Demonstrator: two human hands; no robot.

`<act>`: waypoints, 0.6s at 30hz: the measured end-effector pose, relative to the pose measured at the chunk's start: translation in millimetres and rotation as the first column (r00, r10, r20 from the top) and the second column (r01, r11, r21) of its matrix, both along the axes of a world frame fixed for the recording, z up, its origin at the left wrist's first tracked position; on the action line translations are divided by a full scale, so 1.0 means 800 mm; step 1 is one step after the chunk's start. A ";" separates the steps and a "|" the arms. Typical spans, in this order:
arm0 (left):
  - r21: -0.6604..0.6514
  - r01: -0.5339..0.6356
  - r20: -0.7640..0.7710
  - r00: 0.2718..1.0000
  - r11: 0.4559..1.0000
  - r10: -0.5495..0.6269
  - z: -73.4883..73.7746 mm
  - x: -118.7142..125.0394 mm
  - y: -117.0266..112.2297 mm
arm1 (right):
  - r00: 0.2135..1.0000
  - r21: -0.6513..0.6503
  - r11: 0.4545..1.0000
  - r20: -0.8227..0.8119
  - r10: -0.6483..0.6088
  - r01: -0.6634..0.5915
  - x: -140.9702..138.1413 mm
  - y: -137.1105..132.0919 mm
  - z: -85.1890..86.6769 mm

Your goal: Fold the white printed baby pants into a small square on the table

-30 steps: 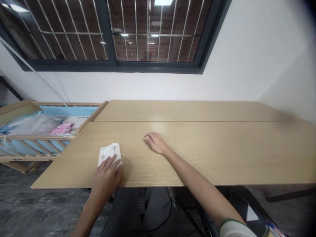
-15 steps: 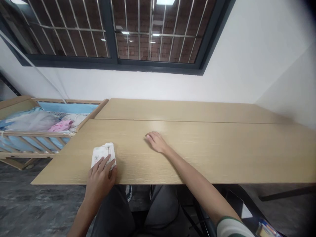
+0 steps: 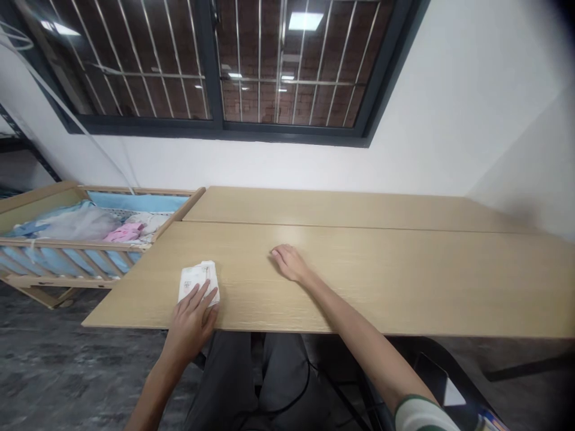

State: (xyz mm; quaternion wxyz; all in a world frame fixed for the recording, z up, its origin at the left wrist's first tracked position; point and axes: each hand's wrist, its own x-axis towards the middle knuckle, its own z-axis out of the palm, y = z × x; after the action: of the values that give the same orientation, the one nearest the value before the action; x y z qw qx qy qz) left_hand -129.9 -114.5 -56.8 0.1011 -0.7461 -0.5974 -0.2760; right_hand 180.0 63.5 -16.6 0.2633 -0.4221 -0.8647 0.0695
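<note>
A small folded white cloth (image 3: 197,278) with a faint print lies near the front left edge of the light wooden table (image 3: 381,281). My left hand (image 3: 191,320) rests flat on the cloth's near end, fingers stretched out over it. My right hand (image 3: 290,262) lies palm down on the bare tabletop near the middle, fingers loosely extended, holding nothing. My legs in dark trousers show under the table edge.
A wooden baby cot (image 3: 90,239) with blue lining, a grey net and pink clothes (image 3: 123,232) stands at the left, touching the table's corner. A barred window and white wall are behind. A second table board (image 3: 341,206) sits further back.
Both hands stay where they were on the cloth and the tabletop. Only the head view has shifted a little.
</note>
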 end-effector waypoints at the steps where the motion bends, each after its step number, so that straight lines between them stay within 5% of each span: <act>1: 0.001 0.000 0.002 1.000 1.000 0.000 0.000 0.000 -0.001 | 1.000 -0.016 1.000 -0.010 -0.013 0.013 0.000 -0.001 0.001; 10: 0.014 -0.012 -0.005 1.000 1.000 0.012 -0.003 0.002 -0.003 | 0.956 -0.225 0.966 -0.230 -0.180 0.128 0.020 -0.051 0.007; 15: 0.024 -0.018 -0.009 1.000 1.000 0.018 -0.003 0.002 -0.005 | 0.965 -0.368 0.922 -0.179 -0.193 0.117 0.067 -0.145 0.009; 18: 0.038 -0.022 -0.019 1.000 0.999 0.023 -0.005 0.003 -0.005 | 0.963 -0.331 0.915 -0.058 -0.262 0.229 0.100 -0.212 0.003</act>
State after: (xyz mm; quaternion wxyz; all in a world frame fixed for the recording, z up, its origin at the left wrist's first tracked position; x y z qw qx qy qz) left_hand -127.6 -118.4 -60.7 0.1238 -0.7400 -0.5994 -0.2788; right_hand 259.9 -106.0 -14.0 0.2410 -0.5605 -0.7674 0.1970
